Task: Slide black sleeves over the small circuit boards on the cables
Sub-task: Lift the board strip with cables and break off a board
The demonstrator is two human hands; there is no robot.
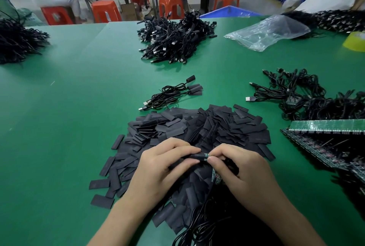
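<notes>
Holding a black sleeve [194,157] with curled fingers and thumb, the left hand [166,164] is sitting right next to the right hand [237,168] over a big pile of sleeves [207,127]. The right hand is pinching a small circuit board [206,156], and a green bit of it is showing right at the end of the sleeve. A black cable [199,216] is hanging down toward the person. A small bunch of sleeved cables [173,93] is lying on the green table [69,107] just behind the pile.
</notes>
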